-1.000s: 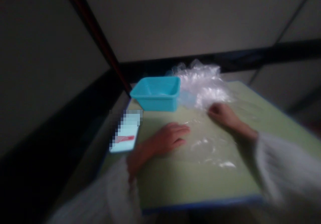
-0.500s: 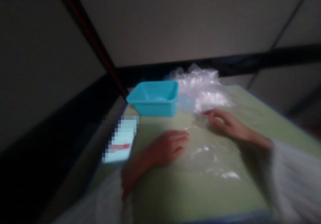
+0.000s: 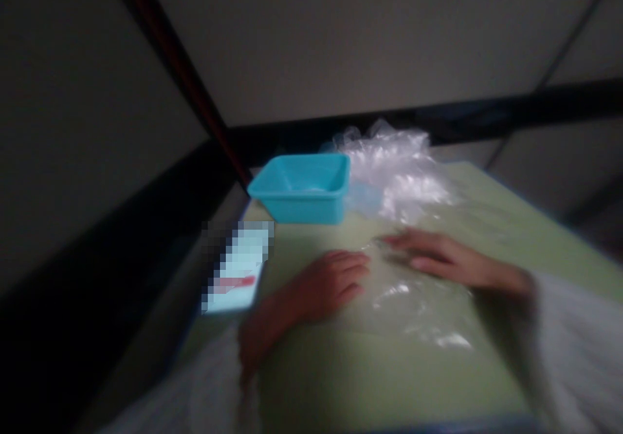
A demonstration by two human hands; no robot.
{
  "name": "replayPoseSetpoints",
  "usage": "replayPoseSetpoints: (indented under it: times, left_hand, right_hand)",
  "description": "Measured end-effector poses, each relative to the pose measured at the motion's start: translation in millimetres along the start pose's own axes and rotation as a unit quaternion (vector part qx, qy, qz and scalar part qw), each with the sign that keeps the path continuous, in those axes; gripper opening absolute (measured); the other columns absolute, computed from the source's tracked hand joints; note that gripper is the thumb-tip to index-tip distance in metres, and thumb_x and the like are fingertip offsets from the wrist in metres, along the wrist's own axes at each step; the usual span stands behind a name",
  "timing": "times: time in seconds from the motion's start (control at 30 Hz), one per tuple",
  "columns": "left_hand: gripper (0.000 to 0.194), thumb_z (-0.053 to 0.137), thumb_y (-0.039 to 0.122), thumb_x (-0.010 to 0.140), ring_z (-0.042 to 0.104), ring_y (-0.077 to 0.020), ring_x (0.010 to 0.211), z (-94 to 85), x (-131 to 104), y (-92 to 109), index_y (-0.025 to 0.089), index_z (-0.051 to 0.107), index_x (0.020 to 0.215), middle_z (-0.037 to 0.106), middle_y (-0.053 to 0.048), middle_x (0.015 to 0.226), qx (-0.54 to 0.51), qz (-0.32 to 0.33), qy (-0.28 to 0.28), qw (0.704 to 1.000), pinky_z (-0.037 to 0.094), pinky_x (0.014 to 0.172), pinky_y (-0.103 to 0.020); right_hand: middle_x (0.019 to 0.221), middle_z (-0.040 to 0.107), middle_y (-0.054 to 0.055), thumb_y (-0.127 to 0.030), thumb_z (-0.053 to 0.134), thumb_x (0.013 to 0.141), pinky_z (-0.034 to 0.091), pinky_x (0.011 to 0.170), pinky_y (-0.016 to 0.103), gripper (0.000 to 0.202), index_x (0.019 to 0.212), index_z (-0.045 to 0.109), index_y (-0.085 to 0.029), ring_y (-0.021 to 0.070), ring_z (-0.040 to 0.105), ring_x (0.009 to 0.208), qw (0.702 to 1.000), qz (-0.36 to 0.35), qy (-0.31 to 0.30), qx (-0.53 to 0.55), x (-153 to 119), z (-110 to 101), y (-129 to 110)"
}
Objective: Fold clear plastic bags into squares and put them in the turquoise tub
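A clear plastic bag (image 3: 413, 320) lies spread on the green tabletop, its shiny creases catching the light. My left hand (image 3: 333, 285) rests flat on the bag's left side, fingers stretched out to the right. Over the bag's far edge is my right hand (image 3: 442, 259), a little blurred, with its fingers extended to the left and its thumb apart. Nothing shows in its grasp, and I cannot tell whether its fingertips press on the plastic.
A turquoise plastic basin (image 3: 309, 209) stands at the back left. Right beside it is a heap of crumpled clear plastic (image 3: 403, 168). A lit, partly pixelated screen (image 3: 238, 275) lies along the left table edge. Walls rise behind the green table (image 3: 341, 375).
My right hand has come down and nearer to me, its fingers straightening from a curled pose. My left hand stays in place on the bag.
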State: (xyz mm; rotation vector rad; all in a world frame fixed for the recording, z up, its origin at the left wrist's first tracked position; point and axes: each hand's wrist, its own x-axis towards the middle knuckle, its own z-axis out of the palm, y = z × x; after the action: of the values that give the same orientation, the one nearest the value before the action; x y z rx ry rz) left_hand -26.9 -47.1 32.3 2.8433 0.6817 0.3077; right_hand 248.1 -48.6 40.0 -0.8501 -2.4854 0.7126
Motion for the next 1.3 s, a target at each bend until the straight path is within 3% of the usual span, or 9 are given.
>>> replayPoseSetpoints:
  times: [0.13, 0.3, 0.53, 0.83, 1.07, 1.3]
  left_hand:
    - [0.023, 0.046, 0.02, 0.091, 0.051, -0.0193, 0.12, 2.9, -0.1, -1.7, 0.014, 0.061, 0.108, 0.058, -0.009, 0.126, -0.002, 0.011, 0.018, 1.0, 0.038, 0.103, -0.034]
    - [0.023, 0.048, 0.02, 0.091, 0.052, -0.0204, 0.119, 3.9, -0.2, -2.3, 0.013, 0.061, 0.107, 0.059, -0.01, 0.125, 0.0, 0.014, 0.028, 0.999, 0.039, 0.103, -0.035]
    - [0.023, 0.047, 0.021, 0.091, 0.052, -0.02, 0.119, 5.6, -0.5, -3.5, 0.014, 0.061, 0.108, 0.059, -0.009, 0.126, 0.012, 0.012, 0.027, 1.0, 0.038, 0.104, -0.035]
    - [0.024, 0.047, 0.021, 0.091, 0.051, -0.0213, 0.12, 6.3, -1.3, -4.0, 0.014, 0.061, 0.108, 0.058, -0.01, 0.127, 0.011, 0.014, 0.029, 0.999, 0.039, 0.104, -0.037]
    - [0.024, 0.047, 0.021, 0.091, 0.051, -0.0205, 0.119, 5.1, -0.8, -3.1, 0.014, 0.061, 0.109, 0.058, -0.01, 0.126, 0.014, 0.012, 0.024, 1.0, 0.038, 0.104, -0.036]
    - [0.025, 0.046, 0.022, 0.091, 0.051, -0.0204, 0.12, 5.9, -1.1, -3.7, 0.014, 0.061, 0.109, 0.057, -0.01, 0.128, 0.016, 0.012, 0.022, 1.0, 0.037, 0.105, -0.035]
  right_hand:
    - [0.144, 0.041, 0.012, -0.04, 0.043, 0.095, 0.017, 0.112, 0.054, 0.05, 0.14, 0.037, -0.019, 0.0255, 0.035, 0.133, 0.998, 0.006, -0.017, -0.057, -0.4, 6.4, 6.7]
    - [0.145, 0.039, 0.011, -0.042, 0.043, 0.095, 0.011, 0.113, 0.054, 0.055, 0.144, 0.029, -0.019, 0.0242, 0.032, 0.135, 0.996, -0.002, -0.052, -0.069, -0.3, 9.0, 7.8]
    - [0.148, 0.033, 0.011, -0.042, 0.041, 0.095, 0.009, 0.111, 0.059, 0.055, 0.145, 0.026, -0.022, 0.0247, 0.026, 0.138, 0.992, -0.011, -0.066, -0.109, -0.2, 10.4, 8.8]
    - [0.15, 0.03, 0.009, -0.046, 0.042, 0.094, 0.009, 0.111, 0.058, 0.051, 0.14, 0.038, -0.023, 0.0253, 0.024, 0.138, 0.989, 0.004, -0.09, -0.118, -1.0, 7.9, 8.4]
    - [0.149, 0.031, 0.008, -0.042, 0.043, 0.094, 0.01, 0.112, 0.055, 0.059, 0.146, 0.023, -0.023, 0.0226, 0.026, 0.138, 0.992, -0.028, -0.073, -0.103, -0.8, 7.2, 5.0]
    - [0.148, 0.033, 0.01, -0.043, 0.046, 0.093, 0.012, 0.113, 0.054, 0.062, 0.146, 0.022, -0.02, 0.0235, 0.027, 0.137, 0.99, -0.035, -0.086, -0.11, -0.5, 10.8, 6.0]
